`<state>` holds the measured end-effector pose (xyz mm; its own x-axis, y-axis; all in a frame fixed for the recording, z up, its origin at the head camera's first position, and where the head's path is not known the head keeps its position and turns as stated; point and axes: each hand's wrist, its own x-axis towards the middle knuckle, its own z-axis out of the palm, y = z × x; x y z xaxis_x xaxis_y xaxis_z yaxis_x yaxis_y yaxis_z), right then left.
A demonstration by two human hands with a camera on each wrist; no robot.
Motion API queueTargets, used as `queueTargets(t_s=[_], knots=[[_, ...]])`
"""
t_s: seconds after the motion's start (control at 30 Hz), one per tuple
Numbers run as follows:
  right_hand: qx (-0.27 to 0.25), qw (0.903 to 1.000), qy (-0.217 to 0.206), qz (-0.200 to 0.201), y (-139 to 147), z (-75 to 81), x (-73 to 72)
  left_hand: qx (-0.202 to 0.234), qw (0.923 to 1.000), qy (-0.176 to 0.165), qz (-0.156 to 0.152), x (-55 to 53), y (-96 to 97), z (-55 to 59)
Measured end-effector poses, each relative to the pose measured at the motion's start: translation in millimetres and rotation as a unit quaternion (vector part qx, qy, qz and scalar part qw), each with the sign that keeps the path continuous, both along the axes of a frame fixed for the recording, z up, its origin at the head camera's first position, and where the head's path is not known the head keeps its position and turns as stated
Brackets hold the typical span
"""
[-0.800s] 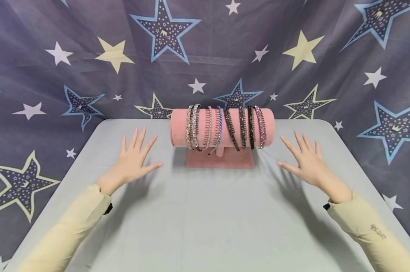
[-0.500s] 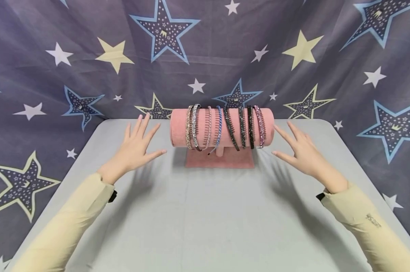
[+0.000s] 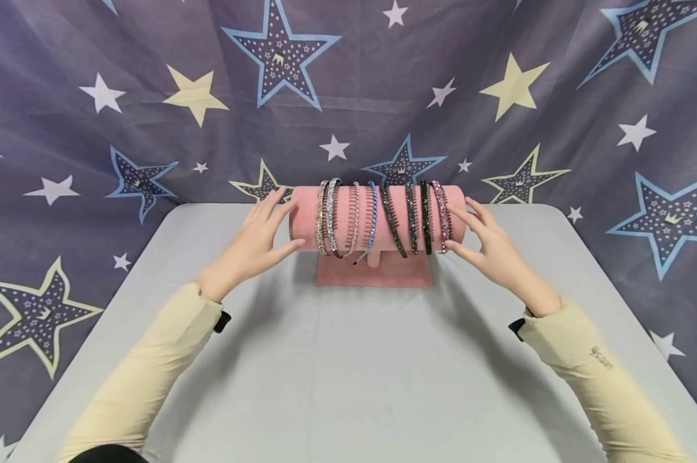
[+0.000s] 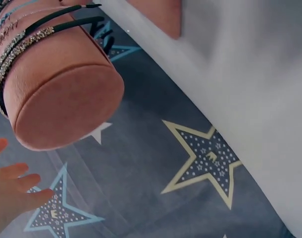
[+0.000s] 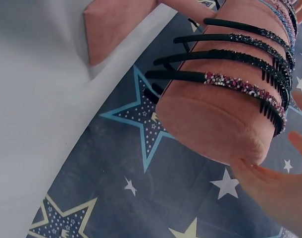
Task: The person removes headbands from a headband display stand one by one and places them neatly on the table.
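Observation:
A pink velvet roll stand (image 3: 305,222) carries several toothed headbands side by side. Toward its left are a gold glitter headband (image 3: 321,222) and a silver one (image 3: 330,222); a blue headband (image 3: 373,215) sits near the middle. Black headbands (image 3: 426,222) and a pink-and-purple glitter headband (image 3: 443,215) fill the right part. My left hand (image 3: 253,235) is at the roll's left end, fingers spread and thumb at its lower edge. My right hand (image 3: 492,244) reaches the right end, fingertips overlapping it beside the glitter headband. In the right wrist view, fingers (image 5: 255,173) lie right at the roll's edge.
The stand's flat pink base (image 3: 348,275) rests near the back of a table with a pale grey cloth (image 3: 360,360). Right behind the table hangs a dark curtain (image 3: 360,83) printed with stars. A dark rounded shape (image 3: 108,454) shows at the bottom left.
Both hands have moved inward, from out beside the stand to the two ends of the pink roll. The stand and its headbands have stayed in place.

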<state>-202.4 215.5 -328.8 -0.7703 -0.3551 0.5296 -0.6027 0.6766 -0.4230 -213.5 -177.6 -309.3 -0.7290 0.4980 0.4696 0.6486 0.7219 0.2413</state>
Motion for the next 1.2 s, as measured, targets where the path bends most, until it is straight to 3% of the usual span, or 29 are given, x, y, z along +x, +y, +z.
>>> queueTargets(t_s=[0.13,0.33,0.6,1.2], knots=[[-0.024,0.9997,0.001,-0.002,-4.5,-1.4,-2.5,0.02,0.9998,0.0,-0.009,-4.1,5.7,-1.9],[-0.054,0.9985,-0.004,-0.009,-11.0,-5.0,-5.8,0.063,0.997,-0.043,-0.013,-9.1,12.8,-8.2],[-0.088,0.9954,0.035,-0.014,-17.6,-10.3,-9.4,0.1,0.993,-0.061,-0.017,-14.8,20.1,-16.6],[-0.129,0.9916,0.012,-0.009,-13.0,-9.8,-6.4,0.103,0.9935,-0.043,-0.023,-16.6,20.4,-19.6]])
